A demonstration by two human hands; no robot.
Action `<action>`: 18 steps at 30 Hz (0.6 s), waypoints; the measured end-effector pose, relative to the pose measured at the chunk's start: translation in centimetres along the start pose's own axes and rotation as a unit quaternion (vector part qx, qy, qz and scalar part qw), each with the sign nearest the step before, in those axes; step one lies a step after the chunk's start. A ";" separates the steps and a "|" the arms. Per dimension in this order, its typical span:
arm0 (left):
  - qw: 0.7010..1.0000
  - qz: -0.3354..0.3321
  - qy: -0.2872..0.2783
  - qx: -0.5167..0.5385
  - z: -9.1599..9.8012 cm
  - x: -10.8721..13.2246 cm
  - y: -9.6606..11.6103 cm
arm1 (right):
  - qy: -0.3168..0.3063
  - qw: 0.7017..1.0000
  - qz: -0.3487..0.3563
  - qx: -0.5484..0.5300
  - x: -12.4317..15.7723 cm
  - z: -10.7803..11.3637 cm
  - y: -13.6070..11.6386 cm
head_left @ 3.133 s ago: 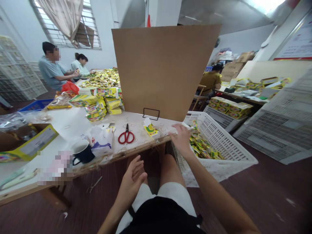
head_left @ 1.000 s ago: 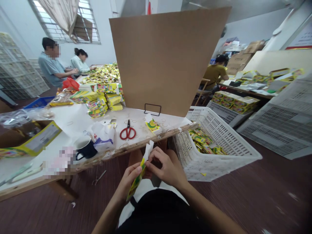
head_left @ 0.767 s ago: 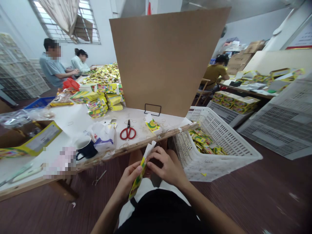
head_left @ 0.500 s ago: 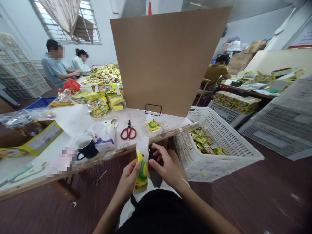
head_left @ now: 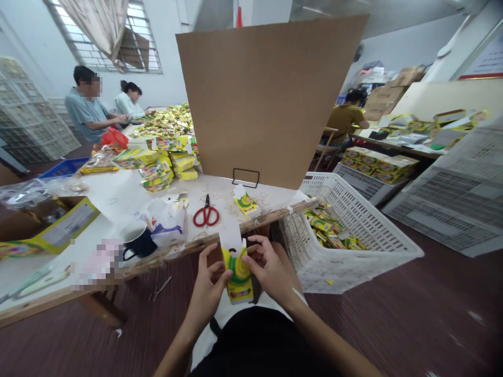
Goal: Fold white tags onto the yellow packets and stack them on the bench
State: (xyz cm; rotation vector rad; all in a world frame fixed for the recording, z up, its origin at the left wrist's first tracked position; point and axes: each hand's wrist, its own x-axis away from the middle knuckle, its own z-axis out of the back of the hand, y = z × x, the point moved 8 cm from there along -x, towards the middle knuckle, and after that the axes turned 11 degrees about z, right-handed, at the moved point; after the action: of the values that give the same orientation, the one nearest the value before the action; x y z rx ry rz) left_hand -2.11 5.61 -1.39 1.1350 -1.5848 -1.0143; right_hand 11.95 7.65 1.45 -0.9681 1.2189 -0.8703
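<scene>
Between my two hands, above my lap, is a small yellow and green carton [head_left: 239, 275] with its white top flap [head_left: 230, 236] standing up. My left hand [head_left: 210, 277] pinches its left edge, thumb on the printed front. On the other side my right hand [head_left: 269, 267] grips the right edge near the top, thumb on the front and fingers behind. What the carton holds inside is hidden. Another such carton [head_left: 247, 202] lies on the table edge just beyond, its flap also raised. Red-handled scissors [head_left: 206, 213] rest to its left.
A white plastic basket [head_left: 361, 267] with yellow packets [head_left: 334, 228] stands at my right. On the table [head_left: 106, 196] are a dark mug [head_left: 138, 240], stacked yellow cartons [head_left: 157, 170] and a tall brown board [head_left: 271, 104]. Co-workers sit beyond, two at left and one at right.
My right hand has moved onto the carton's right side and now grips it. The carton has turned so its wide printed front faces me.
</scene>
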 end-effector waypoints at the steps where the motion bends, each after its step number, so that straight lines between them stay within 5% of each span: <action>1: 1.000 -0.002 -0.015 0.003 -0.3 0.1 0.2 | -0.004 1.000 0.005 0.000 0.0 0.2 -0.4; 8: 0.996 -0.010 -0.077 -0.043 -1.2 0.4 -0.3 | -0.122 0.990 0.038 0.061 -0.6 0.0 -1.6; 15: 0.996 -0.015 -0.087 -0.022 -1.8 0.5 0.3 | -0.043 0.995 0.069 0.062 -1.1 0.9 -2.6; 18: 0.995 -0.010 -0.089 -0.041 -1.8 0.5 0.3 | -0.059 0.992 0.093 0.063 -1.3 0.9 -2.6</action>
State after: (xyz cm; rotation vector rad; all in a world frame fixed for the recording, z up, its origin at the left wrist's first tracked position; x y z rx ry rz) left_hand -0.55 5.04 -0.56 1.0286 -1.6580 -1.2109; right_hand 12.61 8.05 4.45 -0.7791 1.1201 -0.7244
